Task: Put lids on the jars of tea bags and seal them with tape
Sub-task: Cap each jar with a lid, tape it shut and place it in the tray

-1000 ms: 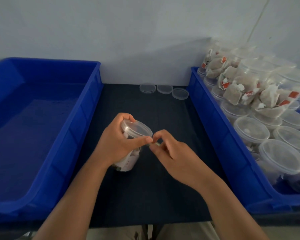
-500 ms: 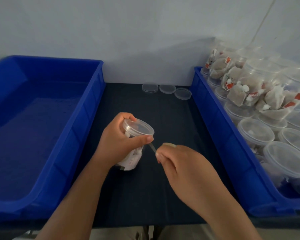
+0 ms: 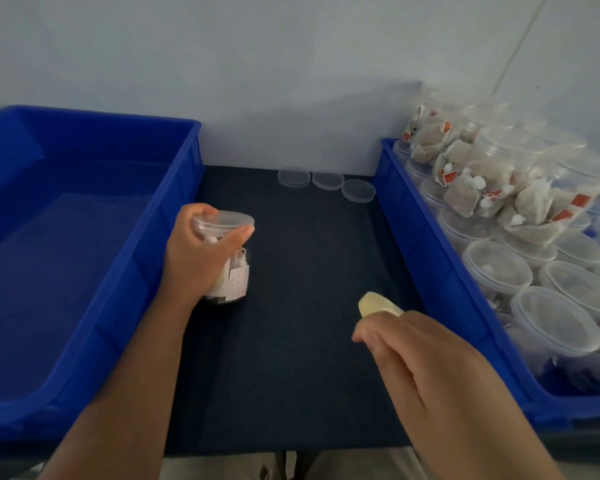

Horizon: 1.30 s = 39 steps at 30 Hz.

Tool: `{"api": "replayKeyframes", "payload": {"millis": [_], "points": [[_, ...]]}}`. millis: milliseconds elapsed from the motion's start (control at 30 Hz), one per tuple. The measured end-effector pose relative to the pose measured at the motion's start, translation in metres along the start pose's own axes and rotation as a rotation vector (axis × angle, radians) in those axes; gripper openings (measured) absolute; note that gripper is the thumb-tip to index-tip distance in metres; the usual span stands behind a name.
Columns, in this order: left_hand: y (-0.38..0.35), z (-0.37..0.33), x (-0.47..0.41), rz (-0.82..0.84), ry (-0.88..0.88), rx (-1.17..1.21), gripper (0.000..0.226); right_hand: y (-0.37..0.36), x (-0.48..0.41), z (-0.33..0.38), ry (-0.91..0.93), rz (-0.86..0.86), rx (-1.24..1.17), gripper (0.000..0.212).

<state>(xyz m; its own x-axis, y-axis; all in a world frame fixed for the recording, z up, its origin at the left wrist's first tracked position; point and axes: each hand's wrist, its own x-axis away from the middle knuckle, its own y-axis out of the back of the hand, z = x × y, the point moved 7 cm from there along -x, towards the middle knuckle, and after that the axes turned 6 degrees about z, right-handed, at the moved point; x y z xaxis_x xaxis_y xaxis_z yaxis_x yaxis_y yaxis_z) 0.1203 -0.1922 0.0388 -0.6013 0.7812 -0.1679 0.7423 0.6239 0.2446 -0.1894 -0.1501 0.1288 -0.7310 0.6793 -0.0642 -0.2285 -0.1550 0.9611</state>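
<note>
My left hand (image 3: 198, 261) grips a clear jar of tea bags (image 3: 234, 271) with a clear lid (image 3: 227, 220) on top, held just off the dark mat beside the left bin. My thumb lies across the jar under the lid's rim. My right hand (image 3: 426, 362) is off to the right near the front, its fingers curled round a small yellowish roll of tape (image 3: 378, 304) that sticks out past them. No strip of tape shows between roll and jar.
An empty blue bin (image 3: 84, 258) lies on the left. A blue bin (image 3: 430, 271) on the right holds several lidded jars of tea bags (image 3: 499, 271), stacked high at the back. Three loose clear lids (image 3: 326, 181) lie at the mat's far edge.
My right hand has pulled away from the jar to the right and toward me with the tape roll. My left hand has shifted the jar left toward the empty bin.
</note>
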Motion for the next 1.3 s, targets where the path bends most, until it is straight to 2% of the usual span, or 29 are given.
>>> {"api": "replayKeyframes", "payload": {"millis": [100, 267, 433, 533, 633, 867, 1167, 1233, 1300], "points": [[-0.005, 0.005, 0.016, -0.033, -0.019, 0.030, 0.056, -0.017, -0.027, -0.023, -0.123, -0.061, -0.072, 0.034], [-0.012, -0.005, 0.032, -0.020, -0.086, -0.046, 0.067, -0.053, -0.082, -0.042, -0.121, -0.154, -0.087, 0.036], [-0.019, -0.009, 0.033, -0.004, -0.120, -0.076, 0.066, -0.101, -0.119, -0.051, -0.127, 0.023, 0.039, 0.052], [-0.027, -0.008, 0.037, 0.044, -0.139, -0.072, 0.066, -0.120, -0.116, -0.051, -0.113, 0.018, 0.027, 0.060], [-0.032, -0.007, 0.041, 0.068, -0.133, -0.054, 0.066, -0.129, -0.106, -0.051, -0.117, -0.068, -0.013, 0.054], [-0.033, -0.007, 0.042, 0.087, -0.117, -0.011, 0.062, -0.133, -0.114, -0.060, -0.208, -0.105, -0.070, 0.013], [-0.032, -0.009, 0.044, 0.117, -0.120, 0.032, 0.067, -0.131, -0.122, -0.060, -0.173, -0.124, 0.023, 0.018], [-0.033, -0.009, 0.044, 0.129, -0.122, 0.035, 0.067, -0.128, -0.120, -0.063, -0.177, -0.108, 0.053, 0.028], [-0.036, -0.009, 0.045, 0.151, -0.123, 0.027, 0.066, -0.121, -0.119, -0.062, -0.176, -0.127, 0.044, 0.049]]}}
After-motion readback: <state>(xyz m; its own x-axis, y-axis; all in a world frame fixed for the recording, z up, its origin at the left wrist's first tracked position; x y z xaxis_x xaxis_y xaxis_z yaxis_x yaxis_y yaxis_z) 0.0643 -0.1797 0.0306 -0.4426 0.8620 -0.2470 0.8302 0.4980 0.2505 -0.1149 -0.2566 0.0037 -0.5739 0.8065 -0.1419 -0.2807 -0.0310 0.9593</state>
